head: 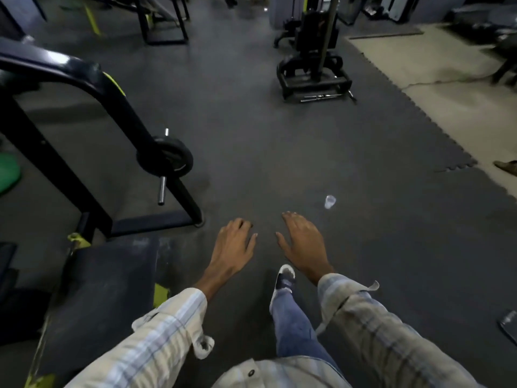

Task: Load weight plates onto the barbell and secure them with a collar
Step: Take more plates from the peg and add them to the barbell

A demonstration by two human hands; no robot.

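Observation:
A small black weight plate (167,159) hangs on a chrome peg (162,190) of the black machine frame (84,77) at the left. My left hand (233,242) and my right hand (303,242) are stretched out in front of me, palms down over the dark rubber floor, both empty with fingers apart. The plate lies up and to the left of my left hand, well apart from it. A thin chrome bar (321,97) rests on the floor in front of a far machine base. No collar shows.
A black padded bench (109,278) sits at my lower left. My shoe (285,278) steps forward between my arms. A clear plastic cup (330,202) lies on the floor just beyond my right hand. A black machine (313,65) stands ahead; pale floor borders the mat at right.

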